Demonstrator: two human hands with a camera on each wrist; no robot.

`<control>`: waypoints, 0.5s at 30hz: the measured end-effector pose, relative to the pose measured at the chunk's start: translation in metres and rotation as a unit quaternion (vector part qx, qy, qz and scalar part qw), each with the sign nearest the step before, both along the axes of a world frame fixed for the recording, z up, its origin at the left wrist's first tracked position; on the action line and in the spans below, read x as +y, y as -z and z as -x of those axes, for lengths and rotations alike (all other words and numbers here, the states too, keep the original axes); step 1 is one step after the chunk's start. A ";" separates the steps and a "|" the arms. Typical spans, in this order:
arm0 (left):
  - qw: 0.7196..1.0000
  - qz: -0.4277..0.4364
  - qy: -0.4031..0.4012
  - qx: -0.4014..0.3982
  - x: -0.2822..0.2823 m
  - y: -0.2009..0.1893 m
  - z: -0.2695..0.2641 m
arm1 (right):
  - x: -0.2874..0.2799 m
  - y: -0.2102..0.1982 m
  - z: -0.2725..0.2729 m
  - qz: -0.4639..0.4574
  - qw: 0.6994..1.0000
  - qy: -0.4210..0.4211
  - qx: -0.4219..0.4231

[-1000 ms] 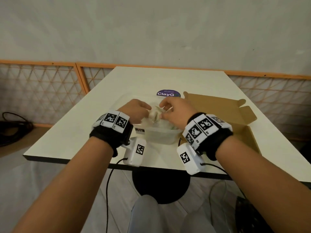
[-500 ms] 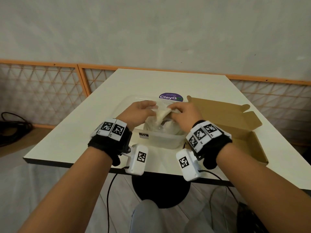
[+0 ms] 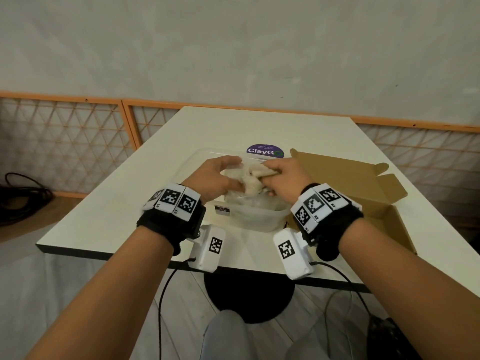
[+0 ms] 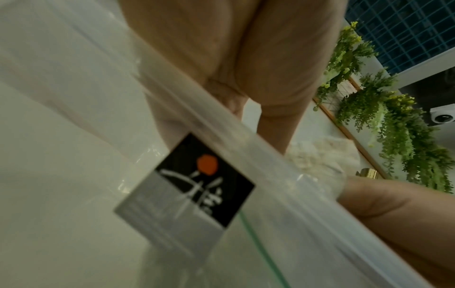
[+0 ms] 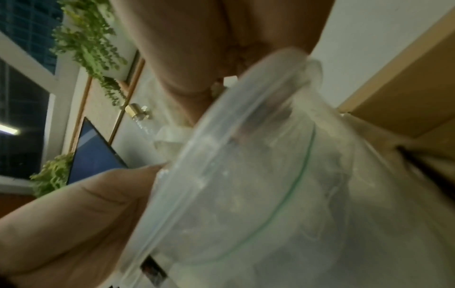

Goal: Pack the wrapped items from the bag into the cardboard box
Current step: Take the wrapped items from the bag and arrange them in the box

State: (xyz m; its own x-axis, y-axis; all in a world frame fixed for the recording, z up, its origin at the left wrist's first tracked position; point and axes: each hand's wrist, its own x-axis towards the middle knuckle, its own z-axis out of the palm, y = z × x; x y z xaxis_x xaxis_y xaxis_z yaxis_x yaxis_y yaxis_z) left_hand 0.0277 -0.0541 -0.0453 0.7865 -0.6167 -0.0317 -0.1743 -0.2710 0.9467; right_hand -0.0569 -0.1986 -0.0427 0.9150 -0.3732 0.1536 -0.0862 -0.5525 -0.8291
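A clear zip bag (image 3: 255, 216) lies on the white table (image 3: 124, 209) with pale wrapped items (image 3: 253, 189) bulging at its mouth. My left hand (image 3: 232, 175) grips the bag's left rim, fingers behind the plastic and thumb in front; the left wrist view shows the zip rim (image 4: 246, 136) and a black label (image 4: 197, 187). My right hand (image 3: 267, 175) curls over one wrapped item at the mouth; in the right wrist view its thumb (image 5: 86, 204) lies against the bag's rim (image 5: 221, 136). The open cardboard box (image 3: 345, 183) sits just right of the bag, with nothing visible inside it.
A purple ClayGo sticker (image 3: 265, 151) lies on the table behind the bag. The box's lid flap (image 3: 389, 188) stands up at the right. Orange-framed lattice panels (image 3: 78, 141) run behind the table. Cables hang from the wrist cameras over the near table edge.
Both hands have moved a little farther from me along the bag. The bag's mouth is wider, and the right hand's fingers now lie over the wrapped items.
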 end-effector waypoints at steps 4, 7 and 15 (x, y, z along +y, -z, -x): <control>1.000 -0.020 -0.012 -0.002 -0.003 0.000 -0.001 | -0.011 -0.008 0.003 -0.213 0.975 0.065 -0.011; 0.999 -0.040 -0.027 -0.019 -0.005 0.001 -0.002 | -0.021 -0.021 0.011 -0.345 0.936 0.060 -0.023; 0.999 -0.035 -0.010 -0.009 -0.006 -0.002 0.002 | -0.062 -0.024 0.040 -0.336 0.935 0.106 -0.032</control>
